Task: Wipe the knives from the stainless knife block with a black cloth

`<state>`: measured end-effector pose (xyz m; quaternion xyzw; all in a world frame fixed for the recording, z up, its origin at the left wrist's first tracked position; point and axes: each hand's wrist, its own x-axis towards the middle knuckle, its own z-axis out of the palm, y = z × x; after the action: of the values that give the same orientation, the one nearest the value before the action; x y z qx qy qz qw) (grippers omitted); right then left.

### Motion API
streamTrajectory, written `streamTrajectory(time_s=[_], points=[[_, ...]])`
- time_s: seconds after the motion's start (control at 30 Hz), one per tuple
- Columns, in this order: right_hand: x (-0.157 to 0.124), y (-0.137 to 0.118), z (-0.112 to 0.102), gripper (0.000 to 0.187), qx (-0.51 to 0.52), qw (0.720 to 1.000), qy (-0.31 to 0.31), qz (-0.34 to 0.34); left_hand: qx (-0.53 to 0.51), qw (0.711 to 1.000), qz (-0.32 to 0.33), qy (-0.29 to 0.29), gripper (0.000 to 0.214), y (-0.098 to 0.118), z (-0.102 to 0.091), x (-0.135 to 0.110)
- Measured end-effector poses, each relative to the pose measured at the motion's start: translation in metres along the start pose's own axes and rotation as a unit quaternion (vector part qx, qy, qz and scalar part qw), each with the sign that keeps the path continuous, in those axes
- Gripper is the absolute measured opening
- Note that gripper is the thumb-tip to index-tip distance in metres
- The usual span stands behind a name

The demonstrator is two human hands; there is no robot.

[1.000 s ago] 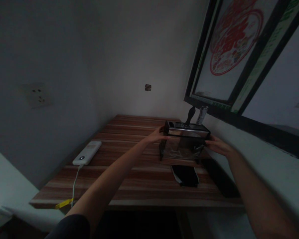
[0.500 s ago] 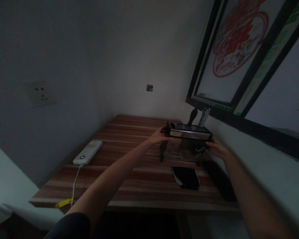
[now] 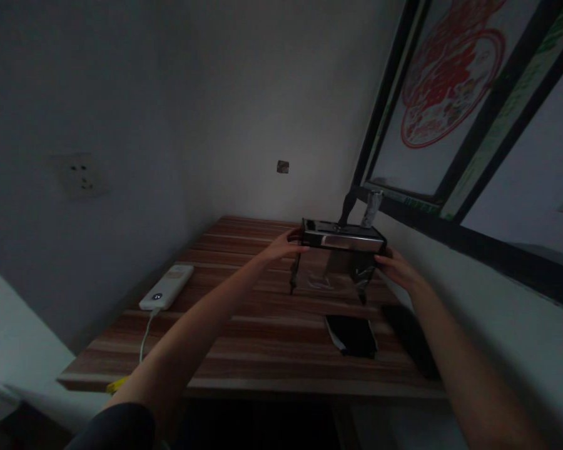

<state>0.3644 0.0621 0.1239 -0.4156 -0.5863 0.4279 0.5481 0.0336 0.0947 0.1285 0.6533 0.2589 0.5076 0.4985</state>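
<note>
Clasping the holder (image 3: 342,242) at its opposite ends, the fingers of the left hand (image 3: 281,246) and right hand (image 3: 398,266) have it beyond the pouch (image 3: 351,335), over the tabletop (image 3: 258,340). An uneven grip could let one end drop; tilting could tip out the dark handle (image 3: 348,207). Both arms stretch forward, one either side of the pouch, palms facing inward.

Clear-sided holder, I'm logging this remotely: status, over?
Left hand grips clear-sided holder at left end; right hand at right end. Black flat item on tabletop, nearer camera.
</note>
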Motion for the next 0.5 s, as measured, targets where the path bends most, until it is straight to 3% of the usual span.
streamTrajectory(time_s=[0.23, 0.5], points=[[0.028, -0.019, 0.075, 0.044, 0.005, 0.998, -0.036, -0.053, 0.039, 0.999, 0.023, 0.008, 0.057, 0.037, -0.071, -0.013], [0.059, -0.016, 0.176, 0.048, -0.002, 0.987, -0.096, -0.127, 0.061, 0.998, 0.0, 0.023, 0.047, 0.062, -0.167, -0.044]])
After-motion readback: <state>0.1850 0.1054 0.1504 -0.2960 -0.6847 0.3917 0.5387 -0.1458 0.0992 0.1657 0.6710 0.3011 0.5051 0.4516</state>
